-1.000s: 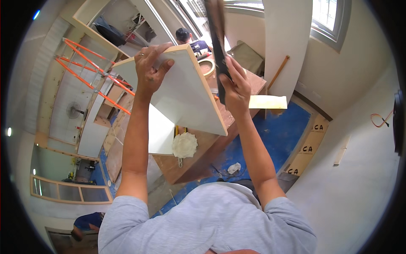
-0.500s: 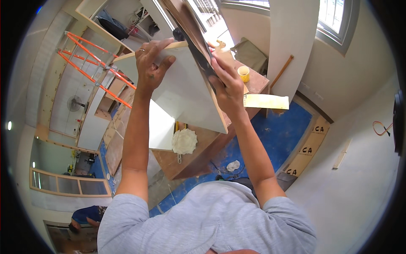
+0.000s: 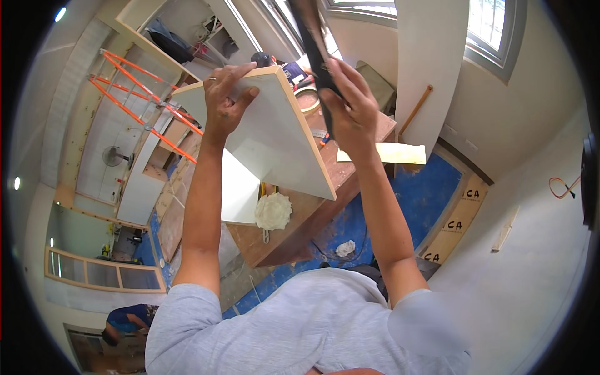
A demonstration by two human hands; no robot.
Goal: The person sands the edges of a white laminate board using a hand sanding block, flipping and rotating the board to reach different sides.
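Note:
A white box-like cabinet piece (image 3: pixel 278 134) with pale wood edges stands tilted on the brown workbench (image 3: pixel 253 244). Over its top edge my left hand (image 3: pixel 228 103) is closed, thumb on the inner face. My right hand (image 3: pixel 355 112) pinches a long, thin dark strip (image 3: pixel 317 59), held upright and apart from the box's right edge; its upper end leaves the picture. Below the box, a round lump of whitish paste (image 3: pixel 273 211) sits on a flat tool whose handle end sticks out. Behind the strip lies a roll of tape (image 3: pixel 306 100) on the bench.
A pale yellow strip (image 3: pixel 400 154) juts past the bench's right side. Blue sheeting (image 3: pixel 412 206) covers the floor, with a crumpled white wad (image 3: pixel 345 249) on it. An orange ladder (image 3: pixel 147 109) leans at left. Another person (image 3: pixel 128 322) bends at lower left.
My right hand has drawn the dark strip right, away from the box's edge. The tape roll and tools behind have come into view; the yellow cup is now hidden. My left hand stays put.

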